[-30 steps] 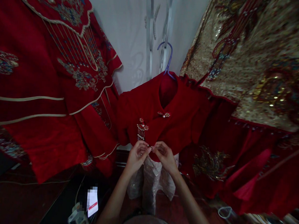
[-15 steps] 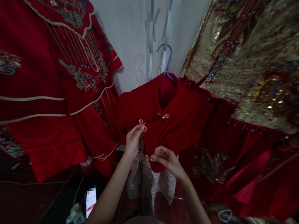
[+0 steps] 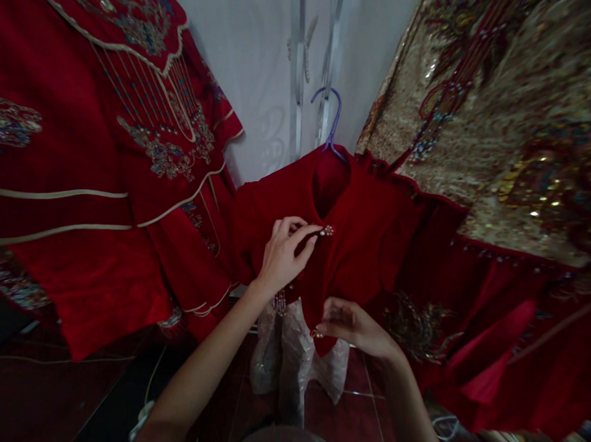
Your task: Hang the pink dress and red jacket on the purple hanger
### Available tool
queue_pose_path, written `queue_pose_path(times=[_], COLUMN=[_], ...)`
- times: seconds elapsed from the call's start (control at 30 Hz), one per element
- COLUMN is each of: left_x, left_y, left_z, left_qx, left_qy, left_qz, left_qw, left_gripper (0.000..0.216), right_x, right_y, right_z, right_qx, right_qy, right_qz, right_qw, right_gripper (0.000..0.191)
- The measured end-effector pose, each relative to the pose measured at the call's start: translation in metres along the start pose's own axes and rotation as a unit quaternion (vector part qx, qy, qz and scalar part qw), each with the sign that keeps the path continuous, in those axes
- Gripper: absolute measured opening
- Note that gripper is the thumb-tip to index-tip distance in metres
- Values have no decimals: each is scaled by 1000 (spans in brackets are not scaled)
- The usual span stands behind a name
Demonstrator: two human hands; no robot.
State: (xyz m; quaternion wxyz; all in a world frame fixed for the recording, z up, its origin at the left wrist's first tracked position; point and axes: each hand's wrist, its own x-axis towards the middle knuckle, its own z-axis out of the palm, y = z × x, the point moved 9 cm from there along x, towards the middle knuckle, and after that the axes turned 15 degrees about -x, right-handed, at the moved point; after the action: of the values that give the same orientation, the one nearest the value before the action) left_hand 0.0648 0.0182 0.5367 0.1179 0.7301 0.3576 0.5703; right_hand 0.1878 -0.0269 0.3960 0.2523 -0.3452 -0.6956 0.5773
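Observation:
A short red jacket [image 3: 358,258] with a stand-up collar hangs on a purple hanger [image 3: 335,123]. My left hand [image 3: 286,254] pinches at the upper flower-shaped button clasp [image 3: 327,230] just below the collar. Lower down, my right hand [image 3: 352,324] holds the front flap at its bottom corner by a small beaded button [image 3: 315,333], fingers curled. The flap is pulled to the right, so the front hangs partly open. Beaded tassels [image 3: 280,303] dangle below my left wrist, which hides the clasp at the jacket's side.
Red embroidered garments [image 3: 78,168] hang at the left, and a gold sequinned one [image 3: 521,128] at the right above dark red skirts [image 3: 499,327]. A clear plastic wrap [image 3: 297,361] hangs below the jacket. Metal poles [image 3: 299,68] stand behind; a white cable [image 3: 446,427] lies low right.
My left hand has moved up and right from the side clasp to the upper one. My right hand has drawn the flap's corner right and slightly down. The lit phone has gone from sight.

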Motion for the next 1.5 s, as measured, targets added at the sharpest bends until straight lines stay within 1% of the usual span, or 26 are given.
queue_pose_path(times=[0.07, 0.13, 0.2, 0.27, 0.33, 0.43, 0.5, 0.57, 0.63, 0.73, 0.83, 0.9, 0.97, 1.03, 1.07, 1.1, 1.13, 1.17, 1.23, 1.3, 1.33, 1.4, 1.47, 1.5], left_x=[8, 14, 19, 23, 29, 37, 40, 44, 47, 51, 52, 51, 48, 45, 43, 41, 39, 38, 37, 40, 43, 50, 60, 65], left_y=[13, 17, 18, 19, 20, 23, 26, 26, 23, 20, 21, 21, 21, 20, 19, 18, 17, 15, 9, 1, -4, -8, -7, -6], left_z=[10, 20, 29, 35, 34, 28, 26, 25, 24, 24, 23, 21, 15, 7, 2, -2, -7, -12, -23, -38, -47, -71, -99, -112], left_qx=[115, 191, 240, 256, 233, 152, 96, 51, 18, -13, 8, 50, 105, 157, 182, 207, 230, 251, 276, 280, 283, 301, 324, 327], left_qy=[-42, -74, -104, -132, -148, -174, -206, -228, -238, -243, -236, -224, -185, -125, -95, -66, -40, -18, 11, 13, 11, 21, 52, 66], left_qz=[68, 103, 127, 145, 148, 147, 150, 140, 121, 107, 116, 123, 127, 122, 115, 105, 95, 85, 60, 29, 14, -5, -7, -7], left_qw=[990, 973, 957, 947, 950, 962, 962, 962, 964, 964, 965, 966, 969, 972, 972, 970, 968, 964, 959, 960, 959, 953, 945, 943], left_gripper=[26, 27, 25, 22, 18, 13, 11, 10, 9, 8, 13, 17, 20, 22, 25, 29, 36, 43, 52, 50, 45, 34, 32, 34], right_x=[-4, -7, -8, -9, -10, -12, -14, -16, -18, -17, -10, -3, 2, 5, 11, 21, 34, 45, 57, 56, 51, 36, 16, 9], right_y=[1, 2, 1, 0, 0, 0, 0, -2, -8, -20, -39, -59, -88, -119, -132, -140, -145, -146, -141, -133, -130, -130, -139, -143], right_z=[-1, -3, -4, -7, -10, -18, -23, -28, -32, -40, -54, -68, -84, -92, -89, -83, -76, -70, -64, -69, -75, -94, -119, -133], right_qx=[4, 7, 5, -8, -32, -77, -101, -116, -127, -148, -205, -259, -288, -263, -229, -190, -165, -154, -186, -251, -284, -345, -402, -428], right_qy=[-7, -8, -4, 0, 2, 6, 12, 18, 26, 48, 102, 179, 302, 422, 446, 445, 429, 421, 446, 492, 515, 558, 606, 617], right_qz=[3, 4, 2, -2, -4, 4, 11, 8, -1, -10, -19, -32, -61, -116, -155, -187, -202, -201, -169, -125, -109, -92, -88, -77], right_qw=[1000, 1000, 1000, 1000, 999, 997, 995, 993, 992, 988, 973, 949, 907, 859, 851, 855, 865, 871, 859, 824, 802, 749, 681, 656], right_gripper=[29, 29, 30, 29, 29, 27, 26, 26, 26, 26, 24, 23, 23, 24, 25, 28, 32, 39, 60, 80, 86, 88, 84, 82])
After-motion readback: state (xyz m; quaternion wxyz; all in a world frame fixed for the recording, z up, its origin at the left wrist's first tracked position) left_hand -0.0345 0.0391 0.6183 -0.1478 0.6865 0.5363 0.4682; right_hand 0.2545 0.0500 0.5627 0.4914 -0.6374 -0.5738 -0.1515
